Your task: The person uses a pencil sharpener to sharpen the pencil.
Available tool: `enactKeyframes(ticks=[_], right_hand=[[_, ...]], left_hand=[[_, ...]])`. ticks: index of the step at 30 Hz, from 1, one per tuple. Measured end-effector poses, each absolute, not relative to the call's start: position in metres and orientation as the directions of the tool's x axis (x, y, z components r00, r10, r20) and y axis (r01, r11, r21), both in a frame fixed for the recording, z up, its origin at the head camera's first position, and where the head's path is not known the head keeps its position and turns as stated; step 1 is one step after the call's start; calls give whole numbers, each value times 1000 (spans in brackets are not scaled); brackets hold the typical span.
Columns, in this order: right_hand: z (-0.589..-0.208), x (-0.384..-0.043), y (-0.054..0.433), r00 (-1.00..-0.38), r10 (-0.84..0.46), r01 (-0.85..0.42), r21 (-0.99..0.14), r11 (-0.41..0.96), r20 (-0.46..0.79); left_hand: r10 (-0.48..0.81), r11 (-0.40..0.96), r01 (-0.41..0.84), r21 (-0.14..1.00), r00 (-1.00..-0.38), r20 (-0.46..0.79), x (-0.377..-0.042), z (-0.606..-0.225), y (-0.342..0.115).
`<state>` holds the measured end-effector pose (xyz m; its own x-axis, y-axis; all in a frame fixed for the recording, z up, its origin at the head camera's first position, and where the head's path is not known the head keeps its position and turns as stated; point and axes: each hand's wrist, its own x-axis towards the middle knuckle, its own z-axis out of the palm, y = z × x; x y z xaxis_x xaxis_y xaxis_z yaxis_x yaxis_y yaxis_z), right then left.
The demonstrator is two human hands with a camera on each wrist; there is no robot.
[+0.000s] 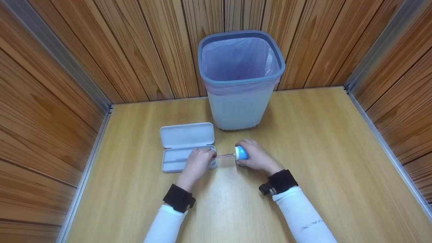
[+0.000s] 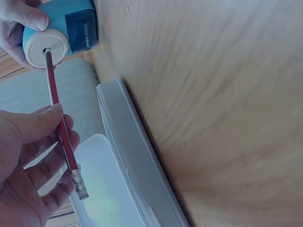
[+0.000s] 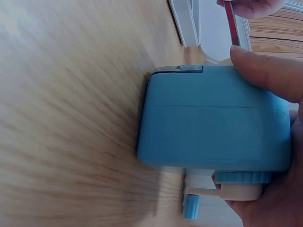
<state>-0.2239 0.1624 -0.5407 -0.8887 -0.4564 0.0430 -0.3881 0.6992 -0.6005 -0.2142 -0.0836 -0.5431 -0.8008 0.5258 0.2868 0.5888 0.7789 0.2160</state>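
Note:
My left hand (image 1: 198, 161) pinches a red striped pencil (image 2: 67, 142) between thumb and fingers, its metal-banded eraser end pointing back toward the palm. The pencil's other end sits in the hole of the round cream front of a blue crank pencil sharpener (image 3: 213, 118). Gripping the sharpener from above and behind is my right hand (image 1: 258, 157), thumb along one edge. In the right wrist view the sharpener's crank handle (image 3: 191, 205) sticks out near the palm. The pencil's point is hidden inside the sharpener.
An open pale grey pencil case (image 1: 187, 135) lies under and behind my left hand, its lid folded back. A tall waste bin (image 1: 239, 108) with a blue rim and plastic liner stands behind. Wooden panel walls (image 1: 162, 50) enclose the wooden table (image 1: 324, 141).

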Motion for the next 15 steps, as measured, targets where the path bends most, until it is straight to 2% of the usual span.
enactKeyframes(ticks=[15], right_hand=[[-540,-224,162,-896,-443,-376,-564,735,19]], left_hand=[[532,774,589,232,-804,265,-215,-543,-73]])
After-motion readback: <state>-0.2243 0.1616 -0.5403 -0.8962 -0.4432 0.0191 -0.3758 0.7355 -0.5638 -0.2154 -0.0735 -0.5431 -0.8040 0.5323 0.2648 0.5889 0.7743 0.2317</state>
